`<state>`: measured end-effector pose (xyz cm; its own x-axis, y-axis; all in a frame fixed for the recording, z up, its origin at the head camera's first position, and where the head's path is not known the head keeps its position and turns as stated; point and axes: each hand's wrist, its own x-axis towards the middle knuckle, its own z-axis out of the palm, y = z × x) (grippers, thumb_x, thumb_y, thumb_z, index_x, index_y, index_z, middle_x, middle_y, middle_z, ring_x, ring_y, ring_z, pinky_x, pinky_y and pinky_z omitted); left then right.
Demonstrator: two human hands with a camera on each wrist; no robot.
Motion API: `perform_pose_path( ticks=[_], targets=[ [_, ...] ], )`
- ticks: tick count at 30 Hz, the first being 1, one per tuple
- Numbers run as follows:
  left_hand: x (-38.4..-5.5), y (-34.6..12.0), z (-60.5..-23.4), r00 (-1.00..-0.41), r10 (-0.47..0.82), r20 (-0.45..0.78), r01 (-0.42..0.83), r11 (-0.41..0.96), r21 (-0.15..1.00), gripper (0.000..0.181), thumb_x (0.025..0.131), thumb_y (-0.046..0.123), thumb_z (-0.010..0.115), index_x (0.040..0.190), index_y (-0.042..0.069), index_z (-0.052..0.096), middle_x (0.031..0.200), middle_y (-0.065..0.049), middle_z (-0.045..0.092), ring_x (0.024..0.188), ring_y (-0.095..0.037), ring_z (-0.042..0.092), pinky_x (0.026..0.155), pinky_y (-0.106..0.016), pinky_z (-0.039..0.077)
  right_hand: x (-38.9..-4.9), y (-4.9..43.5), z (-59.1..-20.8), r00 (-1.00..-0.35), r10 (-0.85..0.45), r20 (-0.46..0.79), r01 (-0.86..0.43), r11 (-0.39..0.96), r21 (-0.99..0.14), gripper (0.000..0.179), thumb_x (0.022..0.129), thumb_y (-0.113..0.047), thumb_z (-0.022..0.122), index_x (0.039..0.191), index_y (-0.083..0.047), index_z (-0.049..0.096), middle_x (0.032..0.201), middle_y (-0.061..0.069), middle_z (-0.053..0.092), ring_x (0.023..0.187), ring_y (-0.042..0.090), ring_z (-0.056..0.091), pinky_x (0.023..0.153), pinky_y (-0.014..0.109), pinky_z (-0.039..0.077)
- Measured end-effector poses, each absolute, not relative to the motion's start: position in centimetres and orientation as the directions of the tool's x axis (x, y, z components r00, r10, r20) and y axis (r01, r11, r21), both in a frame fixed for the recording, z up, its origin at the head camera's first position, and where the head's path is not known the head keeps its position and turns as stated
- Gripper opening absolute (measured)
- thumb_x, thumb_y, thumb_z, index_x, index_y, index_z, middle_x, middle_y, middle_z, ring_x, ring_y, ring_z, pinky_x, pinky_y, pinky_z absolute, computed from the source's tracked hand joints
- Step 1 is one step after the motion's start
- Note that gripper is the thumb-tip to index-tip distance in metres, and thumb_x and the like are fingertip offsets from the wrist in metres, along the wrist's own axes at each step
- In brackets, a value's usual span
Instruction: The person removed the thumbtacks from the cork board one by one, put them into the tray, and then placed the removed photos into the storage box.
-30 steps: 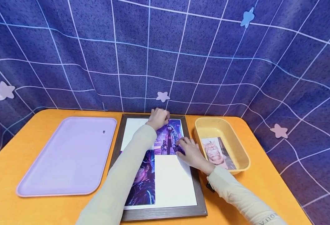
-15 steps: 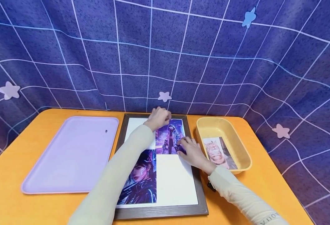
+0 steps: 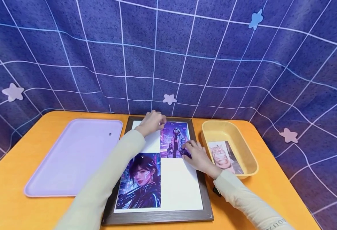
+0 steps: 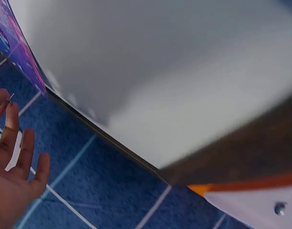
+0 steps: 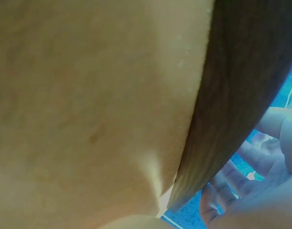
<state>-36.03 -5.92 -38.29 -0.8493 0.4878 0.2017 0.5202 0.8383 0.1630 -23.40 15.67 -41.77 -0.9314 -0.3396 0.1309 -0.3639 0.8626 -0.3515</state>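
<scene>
My left hand point(image 3: 152, 123) is over the top edge of the framed white board point(image 3: 182, 188), beside the upper print of a hooded figure point(image 3: 176, 139). Between its thumb and forefinger it pinches a thumbtack point(image 4: 11, 98), of which only the thin metal point shows clearly. My right hand point(image 3: 197, 156) rests with bent fingers at that print's lower right corner, on the board's right side; I see nothing held in it. At the lower left of the board lies a second print, a portrait of a dark-haired figure point(image 3: 141, 182), with a small tack head at its top.
Left of the board lies a purple tray point(image 3: 73, 159) with one small metal tack point(image 3: 110, 134) on it. On the right, a yellow bin point(image 3: 244, 150) contains a cat picture point(image 3: 220, 156). A dark frame point(image 3: 157, 218) borders the board. Behind the table hangs a blue curtain point(image 3: 99, 80).
My left hand has moved left off the hooded figure's print, and its forearm has swung left, uncovering more of the portrait. The right hand has stayed in place. The head view has shifted slightly.
</scene>
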Motion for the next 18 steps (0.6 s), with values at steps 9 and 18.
perform_pose_path(
  ticks=[9, 18],
  targets=[
    [-35.5, -9.6, -37.6, -0.846, 0.484, 0.226, 0.522, 0.838, 0.160, 0.016, 0.081, 0.016, 0.062, 0.095, 0.015, 0.070, 0.095, -0.001, 0.066, 0.091, -0.023, 0.052, 0.080, -0.043, 0.040, -23.4, 15.6, -41.8, -0.933, -0.333, 0.132, -0.359, 0.868, -0.344, 0.027, 0.084, -0.020, 0.064, 0.110, -0.012, 0.058, 0.118, 0.006, 0.053, 0.104, 0.026, 0.044, 0.076, 0.036, 0.032],
    [-34.7, -13.5, -37.7, -0.856, 0.447, 0.259, 0.502, 0.837, 0.215, 0.014, 0.080, 0.016, 0.065, 0.092, 0.011, 0.070, 0.091, -0.003, 0.067, 0.089, -0.026, 0.053, 0.079, -0.046, 0.039, -23.3, 15.6, -41.8, -0.937, -0.325, 0.125, -0.349, 0.870, -0.348, 0.028, 0.084, -0.020, 0.064, 0.110, -0.012, 0.058, 0.118, 0.006, 0.053, 0.104, 0.026, 0.044, 0.076, 0.035, 0.032]
  ],
)
